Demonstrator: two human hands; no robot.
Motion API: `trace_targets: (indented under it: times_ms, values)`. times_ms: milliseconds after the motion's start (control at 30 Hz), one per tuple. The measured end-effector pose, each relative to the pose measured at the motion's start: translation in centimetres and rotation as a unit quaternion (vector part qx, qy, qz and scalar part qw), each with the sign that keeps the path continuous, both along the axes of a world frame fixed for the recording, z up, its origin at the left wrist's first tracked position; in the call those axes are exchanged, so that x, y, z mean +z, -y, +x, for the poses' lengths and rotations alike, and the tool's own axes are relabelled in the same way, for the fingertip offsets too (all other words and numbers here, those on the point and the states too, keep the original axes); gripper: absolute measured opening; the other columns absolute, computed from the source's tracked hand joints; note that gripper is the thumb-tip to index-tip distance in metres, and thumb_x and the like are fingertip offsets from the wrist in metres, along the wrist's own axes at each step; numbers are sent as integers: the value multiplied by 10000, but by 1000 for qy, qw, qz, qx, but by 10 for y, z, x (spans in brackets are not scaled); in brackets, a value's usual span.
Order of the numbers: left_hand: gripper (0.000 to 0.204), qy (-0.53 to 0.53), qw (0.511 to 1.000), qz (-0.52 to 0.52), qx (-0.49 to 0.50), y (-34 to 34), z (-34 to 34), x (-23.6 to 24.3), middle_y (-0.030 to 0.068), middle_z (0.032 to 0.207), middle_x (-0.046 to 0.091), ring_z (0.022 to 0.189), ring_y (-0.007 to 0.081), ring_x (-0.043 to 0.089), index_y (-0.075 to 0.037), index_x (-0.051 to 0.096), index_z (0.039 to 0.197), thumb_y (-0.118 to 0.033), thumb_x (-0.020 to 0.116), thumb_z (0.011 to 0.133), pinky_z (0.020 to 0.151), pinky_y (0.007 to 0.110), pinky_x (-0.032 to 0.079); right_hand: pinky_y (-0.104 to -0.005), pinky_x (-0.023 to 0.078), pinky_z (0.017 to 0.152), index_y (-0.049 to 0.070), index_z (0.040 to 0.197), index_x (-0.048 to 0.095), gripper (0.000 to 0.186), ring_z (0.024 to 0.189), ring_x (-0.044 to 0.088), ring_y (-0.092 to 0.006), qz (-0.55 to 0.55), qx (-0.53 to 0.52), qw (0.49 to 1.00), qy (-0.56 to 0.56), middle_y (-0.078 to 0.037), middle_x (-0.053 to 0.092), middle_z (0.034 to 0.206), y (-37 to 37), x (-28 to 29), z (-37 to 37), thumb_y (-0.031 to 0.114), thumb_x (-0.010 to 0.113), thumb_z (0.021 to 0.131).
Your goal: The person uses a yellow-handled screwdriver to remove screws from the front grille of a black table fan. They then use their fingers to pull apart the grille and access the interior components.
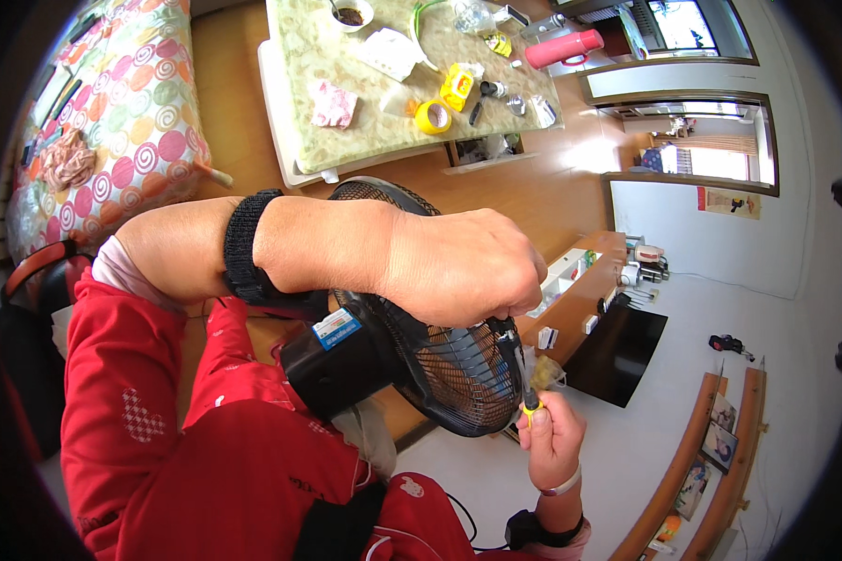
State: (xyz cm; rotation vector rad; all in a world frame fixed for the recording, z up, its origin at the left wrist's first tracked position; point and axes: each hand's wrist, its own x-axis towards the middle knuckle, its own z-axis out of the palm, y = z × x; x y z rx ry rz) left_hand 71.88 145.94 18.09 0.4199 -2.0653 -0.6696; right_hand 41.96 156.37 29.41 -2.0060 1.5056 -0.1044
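Note:
My left hand (pixel 468 262) reaches across the black fan (pixel 454 379), its fingers curled down at the grille's rim; what they grip is hidden. Held in my right hand (pixel 552 435) is a yellow-and-black handled tool (pixel 533 400), probably a screwdriver, with its metal end pointing up along the edge of the grille, just below my left fingers. The fan's black motor housing (pixel 332 374) bears a blue-and-white label and rests tilted close to my red-clothed legs.
Ahead stands a marble-patterned table (pixel 318 140) with yellow tape (pixel 432 116), a bowl, a pink flask (pixel 563 47) and several small items. A patterned bed (pixel 145 140) is at left. A wooden cabinet (pixel 601 251), black screen (pixel 617 351) and wooden rails (pixel 744 458) are at right.

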Motion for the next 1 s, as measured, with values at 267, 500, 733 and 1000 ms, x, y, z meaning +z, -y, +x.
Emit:
trace_targets:
  times_ms: [267,500,733,1000]
  values:
    - [80,-102,994,28,35,-11,-8,-16,119,812,593,792,368,635,-6,617,825,-17,696,827,663,456,504,-237,408,520,-37,1037,610,291,550,509,-71,-2,10,1000,3,-34,610,743,-1,1,7,201,462,1117]
    - [93,-142,989,36,26,-16,-14,-21,133,807,579,795,379,617,-4,613,828,-4,705,809,665,471,492,-242,414,527,-37,1044,610,287,552,506,-72,-11,8,1000,-17,-34,605,739,-8,4,12,199,461,1112]
    - [121,-146,988,25,42,-22,-13,-22,140,834,575,817,377,617,1,616,891,-5,704,808,698,471,498,-270,435,535,-40,1074,609,259,571,536,-103,-146,78,982,-93,-53,612,753,-16,-3,17,180,474,1094]
    - [133,-155,988,15,16,-19,-6,-25,144,887,619,855,374,641,6,645,949,-3,726,844,734,468,519,-485,527,730,-69,1147,586,212,834,637,-447,-71,41,990,-113,-242,644,951,-15,4,22,64,567,984]
